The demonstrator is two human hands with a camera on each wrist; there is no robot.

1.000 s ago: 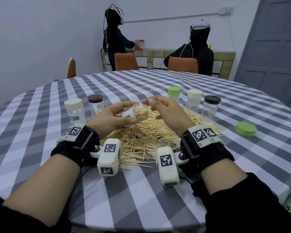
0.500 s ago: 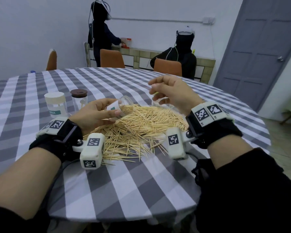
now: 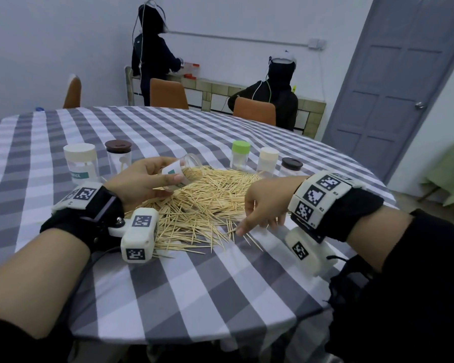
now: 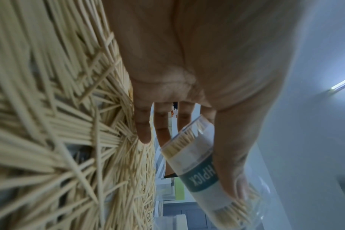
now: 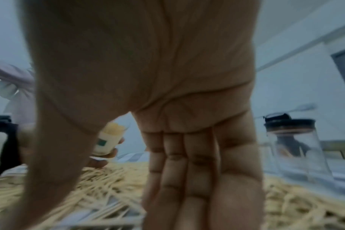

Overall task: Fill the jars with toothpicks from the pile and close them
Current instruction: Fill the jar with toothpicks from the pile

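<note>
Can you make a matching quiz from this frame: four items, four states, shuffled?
Items
1. open jar
2. green-lidded jar
3. right hand
4. toothpick pile

States
A. loose on the tablecloth
B. upright and closed, behind the pile
C. tilted, part full, in the left hand
D. fingers down at the near edge of the pile

Pairs: 1-C, 2-B, 3-D, 4-A

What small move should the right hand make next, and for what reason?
Probably pinch a small bundle from the near edge of the toothpick pile. The right hand is open with fingertips on the loose sticks, and the left hand holds the open jar tilted, mouth toward it, partly filled.
</note>
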